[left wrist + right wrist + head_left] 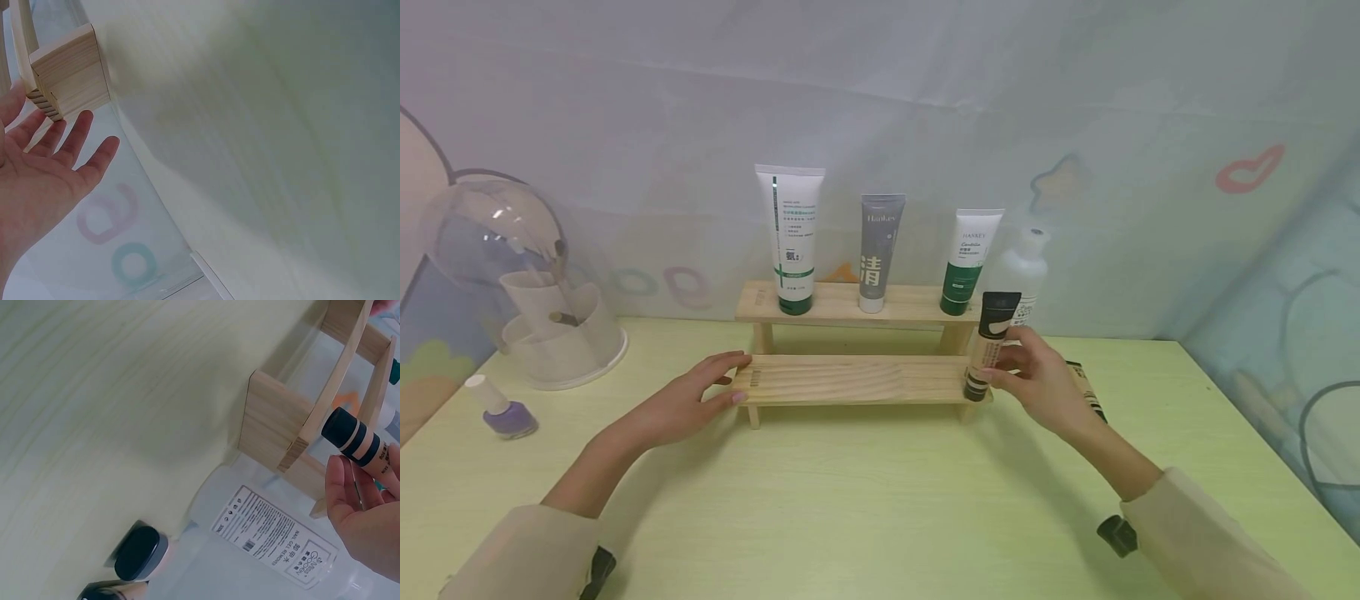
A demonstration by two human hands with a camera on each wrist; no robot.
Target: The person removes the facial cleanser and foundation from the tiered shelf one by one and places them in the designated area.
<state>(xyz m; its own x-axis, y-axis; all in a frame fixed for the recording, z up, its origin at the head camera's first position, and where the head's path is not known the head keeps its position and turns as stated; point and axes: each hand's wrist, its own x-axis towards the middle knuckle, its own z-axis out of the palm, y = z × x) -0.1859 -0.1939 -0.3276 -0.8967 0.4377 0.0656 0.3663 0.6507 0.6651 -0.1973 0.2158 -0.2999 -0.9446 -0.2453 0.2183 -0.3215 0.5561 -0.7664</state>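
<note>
My right hand (1037, 379) pinches a beige squeeze tube (987, 357) with black ends between thumb and fingers. Cap down and slightly tilted, the tube is at the right end of the lower step of a two-tier wooden shelf (857, 379). In the right wrist view its black cap (342, 427) is close above the step's end. My left hand (677, 407) touches the lower step's left end, fingers spread and fairly straight. On the upper step stand a white tube (795, 225), a grey tube (880, 242) and a white-and-green tube (972, 258).
A clear bottle (269, 531) labelled nail gel remover stands behind the shelf's right end. Another black-and-beige tube (1086, 390) lies right of my right hand. At left are purple nail polish (511, 418) and a domed brush holder (561, 342). A printed curtain (880, 100) hangs behind.
</note>
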